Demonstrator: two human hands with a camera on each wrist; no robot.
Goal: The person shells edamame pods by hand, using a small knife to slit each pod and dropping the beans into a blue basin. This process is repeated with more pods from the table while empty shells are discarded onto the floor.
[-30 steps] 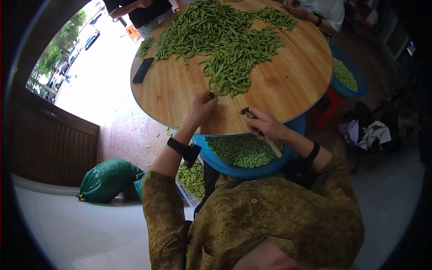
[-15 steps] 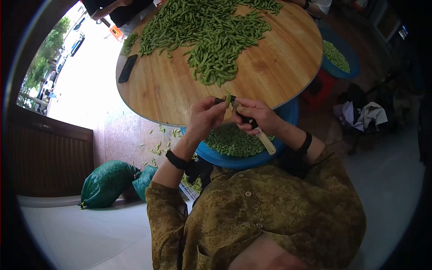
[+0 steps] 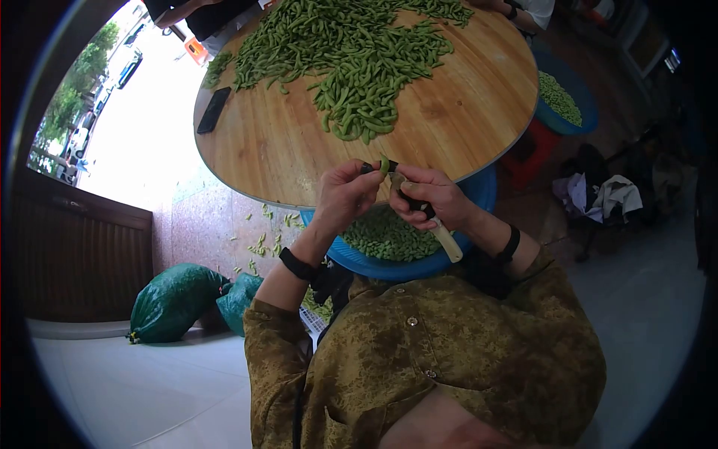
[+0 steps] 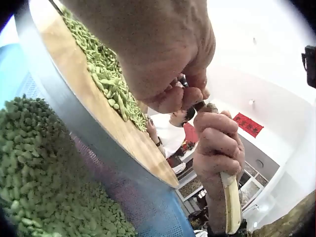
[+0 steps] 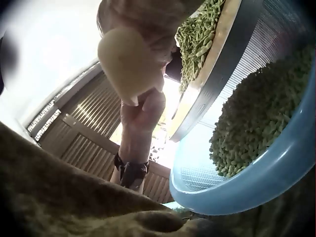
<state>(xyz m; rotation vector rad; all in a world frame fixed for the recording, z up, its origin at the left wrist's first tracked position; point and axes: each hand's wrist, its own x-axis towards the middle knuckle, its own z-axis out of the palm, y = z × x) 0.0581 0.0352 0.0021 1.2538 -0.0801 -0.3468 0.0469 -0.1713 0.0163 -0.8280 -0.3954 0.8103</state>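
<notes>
The left hand (image 3: 348,196) pinches a green pod (image 3: 384,165) between thumb and fingers, above the near edge of the round wooden table (image 3: 456,112). Close beside it, the right hand (image 3: 431,198) grips a tool with a pale handle (image 3: 449,243), its dark end near the pod. In the left wrist view the same handle (image 4: 231,202) sticks out below the curled right hand (image 4: 217,148). Fingers cover part of the pod and the tool's working end. Below both hands, shelled beans (image 3: 389,236) lie in a blue basin (image 3: 359,263).
A large heap of pods (image 3: 336,45) covers the table's far side, with a black phone (image 3: 214,110) at its left edge. Green sacks (image 3: 176,301) stand on the floor at left. Another blue basin (image 3: 580,97) is at right. Other people are at the table's far side.
From one second ago, the left hand has moved from the pods near the table's edge to meet the right hand, a pod now in its fingers. Since half a second ago, both have barely moved.
</notes>
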